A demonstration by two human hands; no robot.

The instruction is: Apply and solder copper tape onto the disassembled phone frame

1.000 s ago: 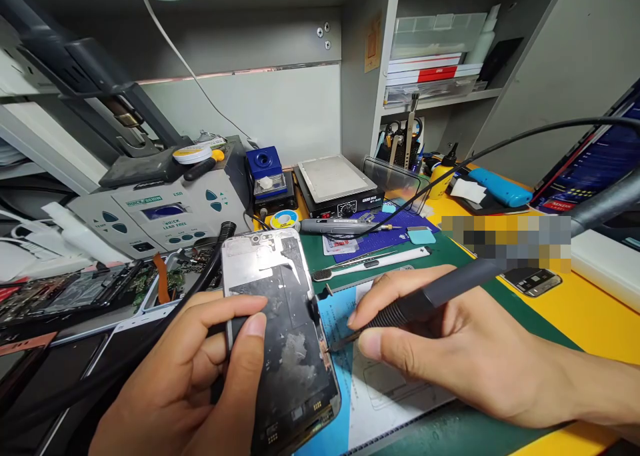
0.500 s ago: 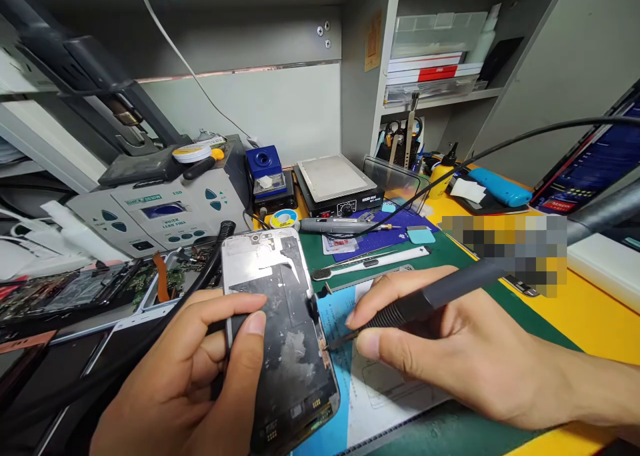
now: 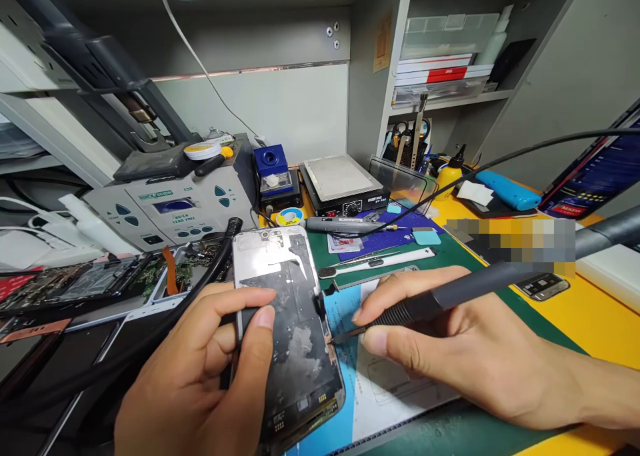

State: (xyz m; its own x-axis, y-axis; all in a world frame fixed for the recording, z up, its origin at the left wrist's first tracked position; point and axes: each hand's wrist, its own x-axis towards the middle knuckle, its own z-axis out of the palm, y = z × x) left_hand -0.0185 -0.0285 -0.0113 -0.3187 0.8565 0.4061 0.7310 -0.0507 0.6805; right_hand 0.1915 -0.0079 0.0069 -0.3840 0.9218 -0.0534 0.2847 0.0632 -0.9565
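My left hand (image 3: 210,369) is closed around the left side of an opened phone (image 3: 300,296), thumb and forefinger pressing on its worn black inner face. The phone lies tilted toward me, its upper part bare silver and its lower part black with pale scraped patches. In my right hand (image 3: 465,349) is a black pen-shaped tool (image 3: 425,306) with a ribbed grip, pinched between thumb and fingers. Its thin dark tip rests at copper-coloured contacts (image 3: 331,351) on the phone's right edge. Whether the tip touches or only hovers there, I cannot tell.
A blue and white sheet (image 3: 345,376) lies on the green mat (image 3: 450,256). Beyond are a white brush (image 3: 380,263), a grey corded pen (image 3: 345,225) and a hot plate (image 3: 343,179). A rework station (image 3: 175,209), its black hose (image 3: 200,269) and several device parts crowd the left.
The view has shifted slightly, so everything sits a little further right. Both hands keep their hold, and the tool's tip stays by the copper-coloured contacts.
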